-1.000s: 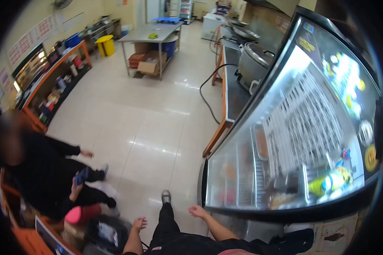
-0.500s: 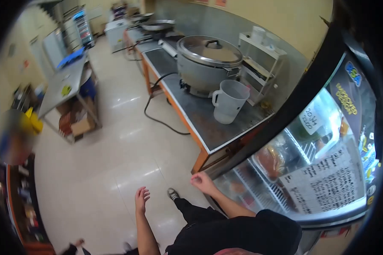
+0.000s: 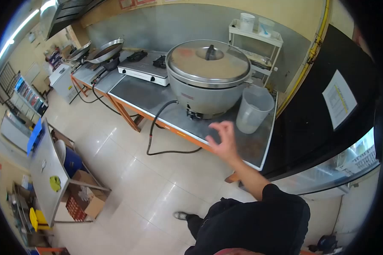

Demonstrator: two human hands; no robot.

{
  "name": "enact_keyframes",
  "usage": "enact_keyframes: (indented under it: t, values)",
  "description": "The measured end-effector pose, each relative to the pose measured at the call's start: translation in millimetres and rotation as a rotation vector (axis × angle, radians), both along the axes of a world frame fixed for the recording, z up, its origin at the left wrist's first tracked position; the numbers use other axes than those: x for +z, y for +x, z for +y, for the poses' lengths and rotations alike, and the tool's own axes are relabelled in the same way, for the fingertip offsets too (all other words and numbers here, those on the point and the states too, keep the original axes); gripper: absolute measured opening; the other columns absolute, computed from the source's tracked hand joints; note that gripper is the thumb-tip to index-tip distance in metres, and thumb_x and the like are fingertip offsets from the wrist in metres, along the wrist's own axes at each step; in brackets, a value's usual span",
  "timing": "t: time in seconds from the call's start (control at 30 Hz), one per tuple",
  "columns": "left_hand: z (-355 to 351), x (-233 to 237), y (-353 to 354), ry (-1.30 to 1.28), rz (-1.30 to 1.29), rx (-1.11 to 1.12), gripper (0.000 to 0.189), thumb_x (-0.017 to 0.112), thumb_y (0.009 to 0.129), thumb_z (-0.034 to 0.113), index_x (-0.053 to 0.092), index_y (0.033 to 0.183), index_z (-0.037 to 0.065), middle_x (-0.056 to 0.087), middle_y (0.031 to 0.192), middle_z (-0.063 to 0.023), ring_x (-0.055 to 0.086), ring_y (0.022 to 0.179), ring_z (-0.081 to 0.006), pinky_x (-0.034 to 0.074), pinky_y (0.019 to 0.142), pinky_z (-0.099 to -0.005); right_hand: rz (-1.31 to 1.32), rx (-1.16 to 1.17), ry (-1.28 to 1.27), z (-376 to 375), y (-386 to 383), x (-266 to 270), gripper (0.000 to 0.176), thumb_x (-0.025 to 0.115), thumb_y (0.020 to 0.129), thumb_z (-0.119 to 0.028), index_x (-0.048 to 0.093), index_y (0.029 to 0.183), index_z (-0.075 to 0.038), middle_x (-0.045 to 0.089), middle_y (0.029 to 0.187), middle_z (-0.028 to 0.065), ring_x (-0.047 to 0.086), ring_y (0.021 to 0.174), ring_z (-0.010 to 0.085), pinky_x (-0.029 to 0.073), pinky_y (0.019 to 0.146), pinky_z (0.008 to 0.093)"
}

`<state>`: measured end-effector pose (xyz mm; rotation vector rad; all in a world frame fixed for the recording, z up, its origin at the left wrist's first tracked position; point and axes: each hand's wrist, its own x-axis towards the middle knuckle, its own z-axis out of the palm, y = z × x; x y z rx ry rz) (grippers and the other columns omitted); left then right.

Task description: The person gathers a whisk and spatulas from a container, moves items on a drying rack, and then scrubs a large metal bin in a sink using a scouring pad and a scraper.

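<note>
My right hand (image 3: pixel 225 142) reaches forward above the front edge of the metal-topped table (image 3: pixel 136 101). Its thumb and fingers are apart and curved, with nothing between them. Just beyond the fingers stands a large grey gas rice cooker (image 3: pixel 208 91) with its shiny lid (image 3: pixel 191 59) on. To the right of the cooker is a translucent plastic measuring jug (image 3: pixel 254 111), upright and not touched by the hand. A black hose (image 3: pixel 151 131) runs from the cooker's base and hangs in a loop below the table edge. My left hand is out of view.
A two-burner gas stove (image 3: pixel 144 70) and woks (image 3: pixel 107 51) sit farther left. A white shelf rack (image 3: pixel 259 38) stands behind the jug. Across the tiled floor (image 3: pixel 132 178) is a steel table (image 3: pixel 49 163). A glass-door fridge (image 3: pixel 319 180) stands at the right.
My view has turned right and moved nearer the cooker. My right hand has lifted and stretched toward the table, its fingers spreading. My left hand has gone out of view.
</note>
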<state>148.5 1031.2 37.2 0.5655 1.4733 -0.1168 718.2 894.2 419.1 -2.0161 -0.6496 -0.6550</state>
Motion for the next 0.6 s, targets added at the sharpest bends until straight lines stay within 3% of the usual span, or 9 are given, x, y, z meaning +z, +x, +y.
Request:
enact_keyframes:
  t: [0.1,0.2,0.3,0.33,0.37,0.4,0.43,0.53,0.6]
  values:
    - [106.9,-2.6,2.8,0.011,0.000,-0.001,0.030,0.048,0.101,0.039,0.053,0.084,0.015,0.052,0.069,0.0019,0.050,0.055,-0.0125,0.039,0.045,-0.0263,-0.234,-0.345,-0.104,20.3,34.8,37.6,0.051,0.082,0.073,-0.016,0.064,0.121,-0.012,0.049,0.107,0.0095,0.047,0.106,0.0280,0.042,0.097,0.0380]
    - [217.5,-2.7,8.9,0.017,-0.016,-0.017,0.029,0.051,0.100,0.038,0.050,0.081,0.016,0.049,0.067,0.0028,0.048,0.053,-0.0111,0.037,0.043,-0.0247,-0.525,-0.647,-0.121,26.8,43.7,85.9,0.059,0.086,0.072,-0.016,0.063,0.127,-0.014,0.046,0.111,0.0110,0.046,0.106,0.0293,0.040,0.093,0.0391]
    - [369.0,-14.1,57.4,-0.002,-0.271,-0.070,0.029,0.053,0.099,0.037,0.048,0.078,0.017,0.047,0.065,0.0037,0.046,0.051,-0.0097,0.035,0.041,-0.0231,-0.701,-0.858,-0.272,36.0,47.8,137.2,0.058,0.087,0.073,-0.018,0.065,0.127,-0.016,0.045,0.109,0.0103,0.046,0.104,0.0277,0.040,0.091,0.0380]
    - [430.1,-15.0,90.8,0.025,-0.319,-0.101,0.029,0.054,0.098,0.036,0.048,0.077,0.018,0.046,0.064,0.0041,0.045,0.050,-0.0092,0.034,0.040,-0.0226,-0.686,-0.922,-0.304,43.9,41.9,143.6,0.057,0.087,0.073,-0.018,0.066,0.126,-0.018,0.045,0.109,0.0099,0.045,0.103,0.0273,0.040,0.090,0.0375]
    - [486.4,-11.5,142.0,0.192,-0.153,-0.167,0.025,0.054,0.099,0.038,0.057,0.089,0.015,0.056,0.075,0.0003,0.055,0.062,-0.0130,0.044,0.050,-0.0265,-0.684,-0.987,-0.335,53.8,40.5,147.1,0.056,0.087,0.073,-0.019,0.067,0.125,-0.019,0.045,0.109,0.0095,0.045,0.102,0.0269,0.039,0.090,0.0370]
    - [561.5,-35.3,184.0,0.175,-0.246,-0.226,0.030,0.053,0.099,0.039,0.061,0.113,0.013,0.065,0.100,-0.0055,0.063,0.085,-0.0199,0.052,0.066,-0.0351,-0.667,-1.024,-0.355,64.6,37.8,149.4,0.056,0.087,0.074,-0.021,0.067,0.126,-0.022,0.046,0.108,0.0092,0.044,0.101,0.0263,0.039,0.089,0.0362]
    - [611.7,-28.2,235.3,0.355,-0.243,-0.305,0.043,0.054,0.100,0.041,0.055,0.133,0.014,0.063,0.123,-0.0083,0.062,0.104,-0.0258,0.053,0.080,-0.0427,-0.643,-1.067,-0.391,77.8,33.1,147.2,0.056,0.087,0.074,-0.021,0.067,0.126,-0.022,0.046,0.108,0.0092,0.044,0.100,0.0263,0.039,0.089,0.0363]
    - [724.2,39.2,392.9,0.526,-0.378,-0.375,0.049,0.056,0.099,0.048,0.053,0.134,0.013,0.063,0.122,-0.0085,0.061,0.105,-0.0242,0.051,0.086,-0.0405,-0.580,-1.193,-0.477,129.7,29.7,129.8,0.054,0.086,0.076,-0.024,0.068,0.127,-0.023,0.046,0.107,0.0097,0.044,0.101,0.0263,0.039,0.088,0.0364]
    - [782.0,53.2,462.1,0.560,-0.496,-0.459,0.050,0.056,0.099,0.049,0.053,0.134,0.014,0.062,0.122,-0.0084,0.061,0.105,-0.0236,0.051,0.087,-0.0402,-0.588,-1.281,-0.535,162.6,35.9,112.0,0.054,0.086,0.076,-0.024,0.068,0.127,-0.023,0.048,0.101,0.0090,0.046,0.098,0.0265,0.039,0.087,0.0373]
